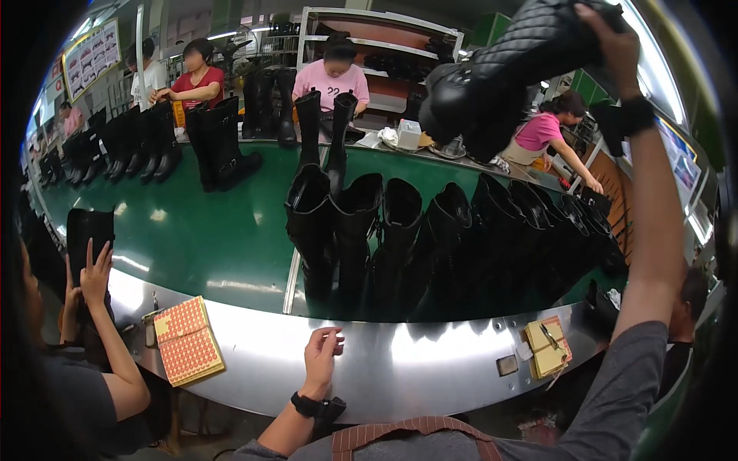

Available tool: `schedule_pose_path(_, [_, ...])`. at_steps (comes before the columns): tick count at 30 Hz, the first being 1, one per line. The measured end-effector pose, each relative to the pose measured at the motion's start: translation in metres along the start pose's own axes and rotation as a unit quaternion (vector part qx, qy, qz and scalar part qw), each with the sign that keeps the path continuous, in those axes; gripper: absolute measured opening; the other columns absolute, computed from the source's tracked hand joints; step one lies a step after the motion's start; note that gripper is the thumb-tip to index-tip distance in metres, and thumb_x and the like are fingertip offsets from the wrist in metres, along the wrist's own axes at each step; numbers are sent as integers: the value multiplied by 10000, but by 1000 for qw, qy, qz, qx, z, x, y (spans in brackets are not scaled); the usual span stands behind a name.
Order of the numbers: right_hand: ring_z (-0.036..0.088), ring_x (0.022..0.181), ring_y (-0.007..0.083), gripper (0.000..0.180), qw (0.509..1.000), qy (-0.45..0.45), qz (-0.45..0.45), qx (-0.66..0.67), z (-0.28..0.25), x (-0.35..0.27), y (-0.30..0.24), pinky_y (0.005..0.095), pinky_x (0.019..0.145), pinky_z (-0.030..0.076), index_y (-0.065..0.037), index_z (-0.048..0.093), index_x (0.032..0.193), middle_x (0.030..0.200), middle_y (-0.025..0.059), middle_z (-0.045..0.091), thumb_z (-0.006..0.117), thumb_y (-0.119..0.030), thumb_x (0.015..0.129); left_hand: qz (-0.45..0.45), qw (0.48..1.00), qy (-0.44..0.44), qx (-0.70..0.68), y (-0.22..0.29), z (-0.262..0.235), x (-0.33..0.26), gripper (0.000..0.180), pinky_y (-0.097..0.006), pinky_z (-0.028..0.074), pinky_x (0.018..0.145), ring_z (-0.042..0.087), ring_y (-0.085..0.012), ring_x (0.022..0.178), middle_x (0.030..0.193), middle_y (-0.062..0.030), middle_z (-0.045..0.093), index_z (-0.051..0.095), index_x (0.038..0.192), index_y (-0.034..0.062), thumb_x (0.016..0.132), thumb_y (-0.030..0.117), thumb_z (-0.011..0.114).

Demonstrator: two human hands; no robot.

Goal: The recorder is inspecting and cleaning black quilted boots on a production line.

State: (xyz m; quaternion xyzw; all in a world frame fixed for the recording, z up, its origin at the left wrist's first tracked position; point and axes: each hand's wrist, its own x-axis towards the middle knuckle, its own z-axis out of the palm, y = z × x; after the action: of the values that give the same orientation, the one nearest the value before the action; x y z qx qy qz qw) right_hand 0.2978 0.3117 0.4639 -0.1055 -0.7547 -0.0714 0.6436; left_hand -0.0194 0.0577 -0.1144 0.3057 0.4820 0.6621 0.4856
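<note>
Green belt [207,230] carried black boots [430,238] while the right hand [607,34] gripped a raised boot [500,73] and the left hand [321,357], fingers loosely curled, rested empty on the metal rim [430,361].

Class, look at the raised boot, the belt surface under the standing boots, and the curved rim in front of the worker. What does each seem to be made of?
Raised boot, held in the right hand: black quilted leather or imitation, with stitched diamonds and soft sheen. Belt surface: glossy green rubber or plastic, showing lamp glare. Curved rim, under the left hand: brushed metal, probably steel, grey with bright reflections.
</note>
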Motion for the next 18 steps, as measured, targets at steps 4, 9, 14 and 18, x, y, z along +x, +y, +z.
schedule_pose_path(4, [716, 789, 209, 506, 946, -134, 35, -294, 89, -64, 122, 308, 728, 548, -20, 754, 956, 840, 151, 737, 791, -486, 764, -90, 992, 40, -80, 4, -7, 6, 188, -344, 571, 758, 649, -212, 845, 988, -130, 630, 577, 1063, -33, 1015, 135, 505])
schedule_pose_path(9, [662, 1051, 386, 729, 844, -364, 212, -332, 195, -206, 199, 430, 952, 509, -37, 722, 1120, 1108, 211, 701, 754, -638, 710, -116, 991, 44, -55, 10, -6, 3, 181, -342, 563, 782, 653, -206, 840, 982, -129, 631, 572, 1072, -34, 1012, 126, 514])
schedule_pose_path(14, [556, 1232, 400, 1082, 755, -534, 281, -255, 243, -269, 252, 415, 1040, 444, 4, 352, 1448, 1327, 270, 566, 903, -420, 619, -117, 992, 24, 35, 14, -1, 0, 174, -320, 547, 790, 652, -180, 835, 972, -113, 642, 596, 1061, -29, 1006, 126, 537])
schedule_pose_path(18, [590, 1189, 379, 927, 754, -547, 242, -272, 236, -254, 273, 416, 996, 481, -48, 460, 1387, 1264, 229, 619, 904, -325, 622, -123, 991, 25, 43, 17, 1, 0, 157, -300, 533, 788, 646, -158, 837, 985, -106, 650, 603, 1064, -25, 996, 110, 563])
